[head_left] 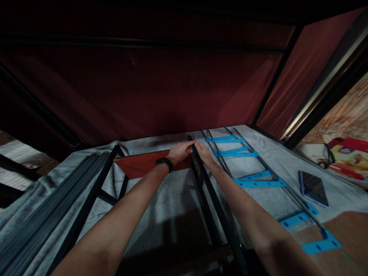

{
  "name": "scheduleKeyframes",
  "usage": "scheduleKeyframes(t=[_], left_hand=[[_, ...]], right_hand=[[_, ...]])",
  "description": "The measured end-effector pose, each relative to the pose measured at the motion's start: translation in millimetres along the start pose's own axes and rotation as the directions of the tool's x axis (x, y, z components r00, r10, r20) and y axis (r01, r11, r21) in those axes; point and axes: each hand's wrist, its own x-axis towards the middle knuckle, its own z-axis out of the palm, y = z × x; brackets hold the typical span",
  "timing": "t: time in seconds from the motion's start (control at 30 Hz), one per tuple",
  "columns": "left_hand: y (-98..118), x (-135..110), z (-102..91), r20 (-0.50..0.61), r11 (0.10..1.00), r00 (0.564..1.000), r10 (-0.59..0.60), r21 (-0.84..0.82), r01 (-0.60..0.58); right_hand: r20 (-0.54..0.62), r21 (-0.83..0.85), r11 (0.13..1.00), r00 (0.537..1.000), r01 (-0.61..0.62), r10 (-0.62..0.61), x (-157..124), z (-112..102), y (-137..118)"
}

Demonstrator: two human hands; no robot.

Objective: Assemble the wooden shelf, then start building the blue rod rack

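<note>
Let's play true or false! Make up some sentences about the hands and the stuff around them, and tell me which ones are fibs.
1. The left hand and the right hand are both at the same black bar. True.
2. A wristband is on the right wrist. False: the black wristband is on the left one.
3. A phone lies on the grey cloth. True.
4. The brackets on the thin rods are yellow. False: the brackets are blue.

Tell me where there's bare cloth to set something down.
Grey cloth is bare beyond the phone, right of the blue brackets. Another patch, partly shadowed, lies between the left black bar and right black bar. It's crowded at far left with grey rods, and where the left hand and right hand are on the right black bar.
</note>
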Motion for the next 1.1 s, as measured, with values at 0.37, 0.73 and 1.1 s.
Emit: scheduleKeyframes(t=[0.37, 0.73, 1.1], left_hand=[[-3, -5, -0.6, 0.035, 0.995, 0.994, 0.101, -0.028, -0.100], [-71, -66, -28.0, 0.078, 0.980, 0.994, -0.077, 0.190, 0.061], [-75, -67, -27.7, 0.083, 0.970, 0.997, 0.005, 0.242, -0.025]], right_hand=[[0.006, 0.050, 0.999, 1.000, 0.020, -0.020, -3, -5, -2], [0.063, 0.151, 0.988, 0.997, -0.043, 0.034, -1, 2, 10], [-0.001, 0.117, 0.993, 1.000, -0.007, 0.007, 0, -1, 20]])
